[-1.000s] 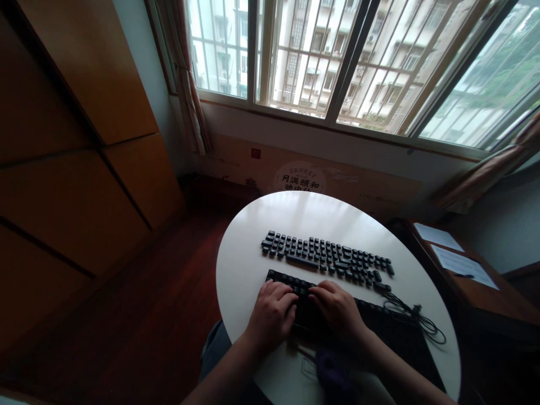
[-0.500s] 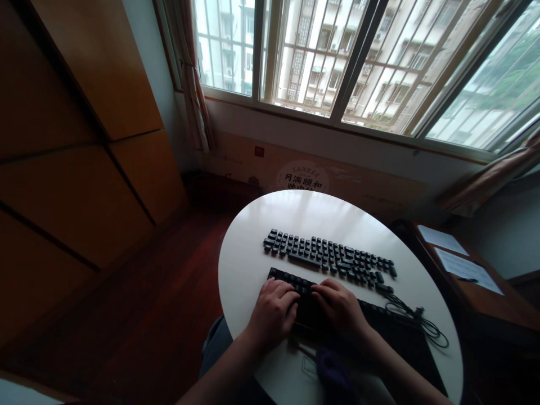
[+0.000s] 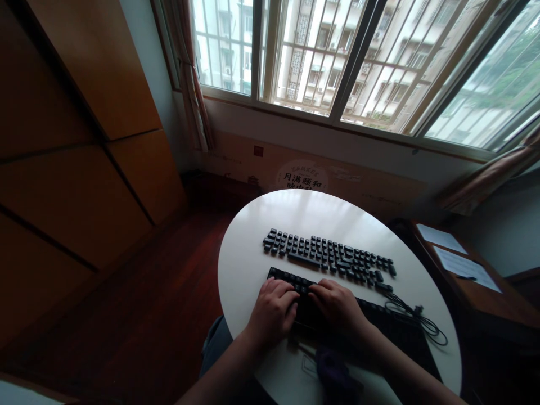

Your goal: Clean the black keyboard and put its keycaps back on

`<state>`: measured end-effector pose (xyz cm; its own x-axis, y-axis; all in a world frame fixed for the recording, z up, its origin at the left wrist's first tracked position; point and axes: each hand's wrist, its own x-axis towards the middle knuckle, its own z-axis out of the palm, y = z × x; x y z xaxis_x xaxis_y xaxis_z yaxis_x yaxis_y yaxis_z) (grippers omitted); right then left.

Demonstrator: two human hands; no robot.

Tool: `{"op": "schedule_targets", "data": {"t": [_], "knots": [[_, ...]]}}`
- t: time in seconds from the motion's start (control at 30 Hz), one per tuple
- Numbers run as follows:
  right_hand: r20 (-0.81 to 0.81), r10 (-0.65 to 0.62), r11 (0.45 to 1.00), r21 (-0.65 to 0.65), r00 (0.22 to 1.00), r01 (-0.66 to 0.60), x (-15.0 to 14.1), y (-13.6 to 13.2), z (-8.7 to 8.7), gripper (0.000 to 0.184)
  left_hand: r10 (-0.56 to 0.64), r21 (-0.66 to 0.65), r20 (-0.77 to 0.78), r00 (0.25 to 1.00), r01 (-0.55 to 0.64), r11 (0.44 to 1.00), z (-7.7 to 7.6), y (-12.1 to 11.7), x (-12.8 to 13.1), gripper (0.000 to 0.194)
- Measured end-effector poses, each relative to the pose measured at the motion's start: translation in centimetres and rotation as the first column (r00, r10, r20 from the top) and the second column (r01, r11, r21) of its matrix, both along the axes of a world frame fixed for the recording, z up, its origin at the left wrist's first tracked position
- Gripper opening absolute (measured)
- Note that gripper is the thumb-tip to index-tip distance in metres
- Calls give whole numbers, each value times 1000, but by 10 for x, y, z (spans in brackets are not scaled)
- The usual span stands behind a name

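A black keyboard (image 3: 382, 320) lies on the round white table (image 3: 248, 253), near its front edge. My left hand (image 3: 272, 312) rests on the keyboard's left part with its fingers curled down onto it. My right hand (image 3: 337, 306) is right beside it, knuckles up, fingers bent onto the keys; its fingertips are hidden. Just behind the keyboard, rows of loose black keycaps (image 3: 329, 257) are laid out in the shape of a keyboard.
A coiled black cable (image 3: 415, 322) lies at the keyboard's right end. A dark purple object (image 3: 333, 374) sits at the table's near edge. A wooden side desk with papers (image 3: 458, 261) stands to the right, a wooden cabinet (image 3: 84, 140) to the left, and a barred window (image 3: 337, 56) behind.
Both hands stay on the keyboard with hardly any movement. Only the view has shifted slightly.
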<state>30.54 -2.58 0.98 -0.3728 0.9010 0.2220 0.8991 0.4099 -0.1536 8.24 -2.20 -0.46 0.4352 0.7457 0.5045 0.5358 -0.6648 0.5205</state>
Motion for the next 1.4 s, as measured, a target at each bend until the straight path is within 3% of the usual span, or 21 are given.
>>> {"op": "schedule_targets", "data": {"t": [0.47,0.83,1.0,1.4], "knots": [[20,-2,999,52,1000,1,-6,-7,-5,19,2,-16,-10,1000,-2,1000,2,0,-1,21],[-81,13,999,48,997,-9,-4,-6,-5,20,12,-21,-18,1000,-12,1000,3,1,0,22],[-78,122,991,66,989,-118,-2,-6,-1,17,9,-23,-18,1000,-9,1000,3,0,-1,22],[-68,95,993,75,993,-90,4,1,6,14,4,-7,-10,1000,-5,1000,2,1,0,21]]}}
